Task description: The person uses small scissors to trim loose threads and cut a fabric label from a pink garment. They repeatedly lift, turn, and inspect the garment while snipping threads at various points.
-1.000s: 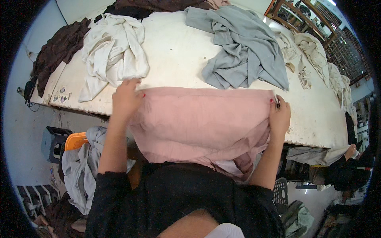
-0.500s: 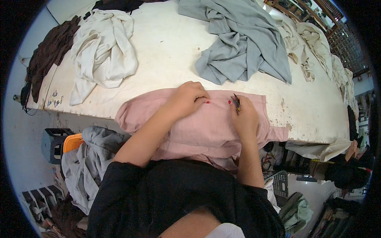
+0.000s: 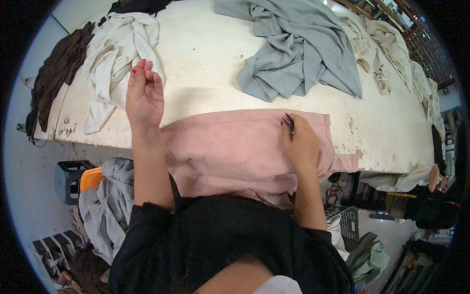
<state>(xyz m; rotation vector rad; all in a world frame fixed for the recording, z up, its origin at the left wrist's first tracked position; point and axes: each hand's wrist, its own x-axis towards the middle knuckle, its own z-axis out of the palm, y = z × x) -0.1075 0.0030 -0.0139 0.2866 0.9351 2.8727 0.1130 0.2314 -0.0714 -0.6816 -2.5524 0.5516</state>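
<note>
Pink cloth (image 3: 235, 152), like part of a garment with a stitched seam along its far edge, lies over the near edge of the table and hangs toward me. My right hand (image 3: 302, 139) rests on its right part, closed around small dark thread snips (image 3: 290, 125) whose points stick out past the thumb. My left hand (image 3: 145, 95) is raised off the cloth, palm up, in front of a heap of white cloth. Its thumb and fingertips come together in a pinch; whatever is between them is too small to make out.
The crumpled white cloth (image 3: 112, 59) and a dark brown cloth (image 3: 58, 68) lie at the far left. Grey-blue cloth (image 3: 298, 54) spreads across the far side, with cream cloth (image 3: 387, 44) to its right. Below left, grey cloth (image 3: 105, 206) hangs by an orange container (image 3: 91, 177).
My left hand has let go of the pink cloth and swung up and left, turning palm up. The right hand, with the snips, has barely moved.
</note>
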